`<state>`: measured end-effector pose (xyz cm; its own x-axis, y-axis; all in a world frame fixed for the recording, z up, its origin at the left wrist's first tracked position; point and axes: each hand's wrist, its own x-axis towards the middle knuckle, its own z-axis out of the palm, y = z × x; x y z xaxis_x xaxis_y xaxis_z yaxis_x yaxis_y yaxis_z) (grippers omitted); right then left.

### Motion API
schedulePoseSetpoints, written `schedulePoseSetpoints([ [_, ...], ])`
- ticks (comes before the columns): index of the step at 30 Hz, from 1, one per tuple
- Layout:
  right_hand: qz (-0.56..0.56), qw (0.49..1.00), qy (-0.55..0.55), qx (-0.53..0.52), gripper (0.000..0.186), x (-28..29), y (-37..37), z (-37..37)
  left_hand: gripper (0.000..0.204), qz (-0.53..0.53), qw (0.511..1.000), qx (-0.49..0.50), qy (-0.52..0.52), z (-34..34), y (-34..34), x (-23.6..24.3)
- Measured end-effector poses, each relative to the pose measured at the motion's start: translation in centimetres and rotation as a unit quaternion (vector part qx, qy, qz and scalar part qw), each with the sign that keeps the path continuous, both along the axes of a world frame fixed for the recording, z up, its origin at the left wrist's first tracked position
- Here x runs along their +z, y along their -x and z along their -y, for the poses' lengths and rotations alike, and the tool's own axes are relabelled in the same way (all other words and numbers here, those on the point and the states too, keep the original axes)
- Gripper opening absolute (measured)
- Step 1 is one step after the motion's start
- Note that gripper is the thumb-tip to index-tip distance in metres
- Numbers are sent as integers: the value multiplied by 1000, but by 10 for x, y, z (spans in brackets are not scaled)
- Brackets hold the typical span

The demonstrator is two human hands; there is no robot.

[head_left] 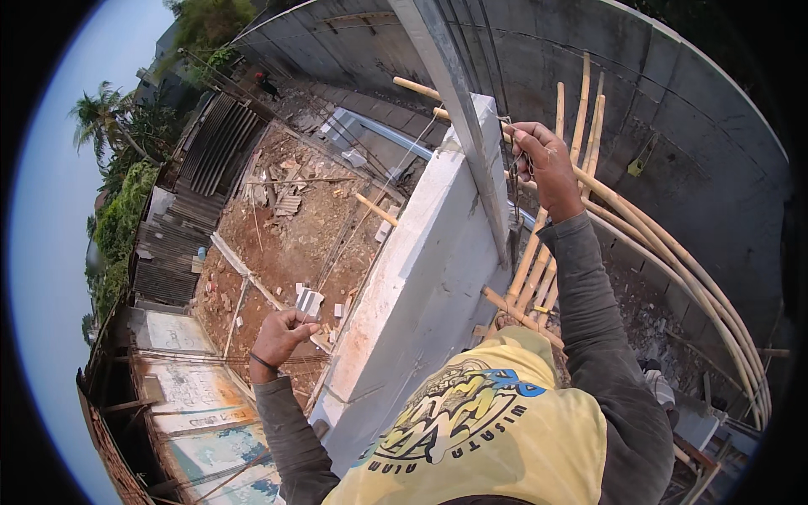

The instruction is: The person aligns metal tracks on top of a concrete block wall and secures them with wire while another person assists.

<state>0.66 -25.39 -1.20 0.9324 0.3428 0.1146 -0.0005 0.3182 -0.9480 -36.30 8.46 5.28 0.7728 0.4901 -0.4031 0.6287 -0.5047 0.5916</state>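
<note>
I look down from the top of a white plastered wall. My right hand is raised beside a grey metal bar that leans on the wall's far end. Its fingers are closed on a thin string or wire that dangles below them. A thin string runs from the wall's far corner down to the left, toward my left hand. That hand hangs out over the drop left of the wall, thumb and fingers pinched together on the string. Both sleeves are dark grey.
Bamboo scaffold poles run along the right side, under a tall grey concrete wall. Far below on the left lie red earth with rubble, corrugated roofs and trees.
</note>
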Motion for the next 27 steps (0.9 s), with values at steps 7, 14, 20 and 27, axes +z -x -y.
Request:
schedulePoseSetpoints([
  [7,11,999,40,22,27,3,7,4,52,-12,992,-122,-30,-9,-78,-34],
  [14,30,999,43,15,26,11,-9,-2,52,288,939,-183,-29,51,-290,-27],
  [20,54,997,55,17,25,26,-18,-9,44,249,925,-202,203,68,-394,-59],
  [27,46,997,69,2,21,27,-36,-2,23,205,935,-175,230,50,-402,-63],
])
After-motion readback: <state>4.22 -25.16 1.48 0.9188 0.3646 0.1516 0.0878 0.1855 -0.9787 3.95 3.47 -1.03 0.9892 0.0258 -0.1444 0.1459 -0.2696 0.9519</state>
